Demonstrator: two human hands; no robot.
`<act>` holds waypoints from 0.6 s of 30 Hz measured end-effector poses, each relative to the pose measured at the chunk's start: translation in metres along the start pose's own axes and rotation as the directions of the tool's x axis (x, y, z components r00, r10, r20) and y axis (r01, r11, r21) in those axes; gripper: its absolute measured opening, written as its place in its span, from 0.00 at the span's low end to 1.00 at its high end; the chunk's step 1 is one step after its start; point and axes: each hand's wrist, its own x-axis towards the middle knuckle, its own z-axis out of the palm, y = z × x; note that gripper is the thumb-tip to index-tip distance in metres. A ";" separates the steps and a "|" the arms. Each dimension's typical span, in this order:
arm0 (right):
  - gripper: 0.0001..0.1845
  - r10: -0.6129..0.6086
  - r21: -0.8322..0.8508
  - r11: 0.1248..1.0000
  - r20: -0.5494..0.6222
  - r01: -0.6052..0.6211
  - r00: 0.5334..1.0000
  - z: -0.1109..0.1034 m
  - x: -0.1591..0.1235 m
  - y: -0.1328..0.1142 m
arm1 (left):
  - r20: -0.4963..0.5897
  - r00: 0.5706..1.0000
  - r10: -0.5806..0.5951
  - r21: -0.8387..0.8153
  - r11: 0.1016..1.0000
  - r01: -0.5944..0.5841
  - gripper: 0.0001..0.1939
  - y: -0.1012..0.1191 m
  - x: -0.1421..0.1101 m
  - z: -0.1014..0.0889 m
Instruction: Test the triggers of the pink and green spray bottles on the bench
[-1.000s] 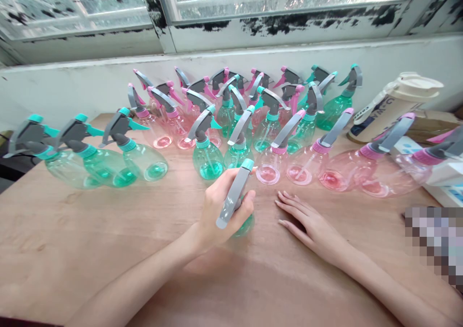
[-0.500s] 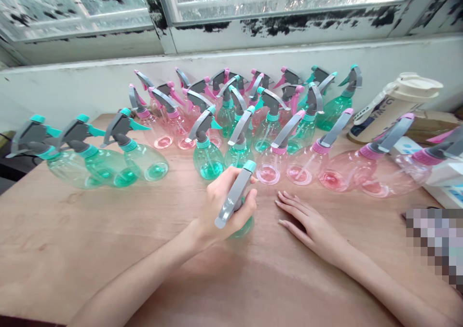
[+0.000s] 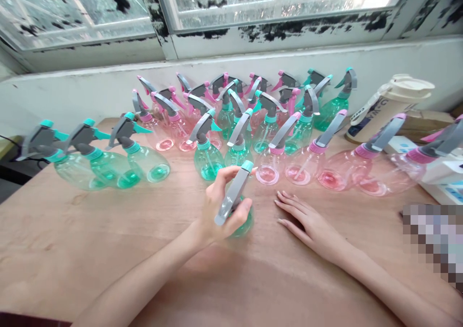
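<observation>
A green spray bottle (image 3: 243,224) with a grey and teal trigger head (image 3: 234,192) stands upright on the wooden table, near its middle. My left hand (image 3: 217,206) is curled loosely round its neck, thumb on the near side and index finger raised by the head. The other fingers are partly hidden behind the head. To the right, my right hand (image 3: 307,221) lies palm down on the wood, fingers stretched out, holding nothing. Just beyond the hands stand another green spray bottle (image 3: 209,165) and a pink one (image 3: 268,171).
Several green bottles (image 3: 157,169) form a row at left; pink bottles (image 3: 334,172) line the right. More bottles (image 3: 334,112) crowd the back by the wall. A beige tumbler (image 3: 388,107), white boxes (image 3: 443,172) and a pixelated object (image 3: 434,235) are on the right.
My left thumb has shifted down and towards me, and the fingers round the neck look looser. The bottle stays in place. My right hand has not moved; the view has tilted slightly.
</observation>
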 end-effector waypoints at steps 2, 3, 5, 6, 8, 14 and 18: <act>0.25 0.001 0.006 1.000 -0.001 -0.001 1.000 0.000 0.000 0.000 | 0.020 0.997 0.077 -0.020 0.997 -0.077 0.19 -0.001 -0.001 -0.001; 0.25 0.000 0.011 1.000 -0.004 0.000 1.000 0.000 0.000 0.000 | 0.026 0.994 0.104 -0.008 0.995 -0.104 0.19 -0.001 -0.002 -0.001; 0.25 -0.006 0.018 1.000 -0.011 0.006 1.000 0.001 0.000 0.001 | 0.021 0.996 0.092 0.055 0.994 -0.093 0.17 0.001 -0.002 -0.001; 0.25 -0.009 0.020 1.000 -0.015 0.010 1.000 0.001 0.000 0.001 | 0.002 0.998 0.058 0.089 0.994 -0.058 0.15 0.002 -0.003 -0.001; 0.25 -0.016 0.022 1.000 -0.017 0.016 1.000 0.002 0.001 0.002 | -0.047 0.999 -0.027 0.134 0.990 0.033 0.13 0.004 -0.005 0.000; 0.25 -0.035 0.021 0.999 -0.032 0.035 0.999 0.008 -0.001 0.008 | -0.098 0.995 0.029 0.135 0.991 -0.015 0.14 -0.001 -0.020 -0.003; 0.26 -0.012 0.022 1.000 -0.049 0.013 0.999 0.013 -0.004 0.012 | -0.084 0.996 0.037 0.151 0.988 -0.024 0.08 0.002 -0.030 -0.011</act>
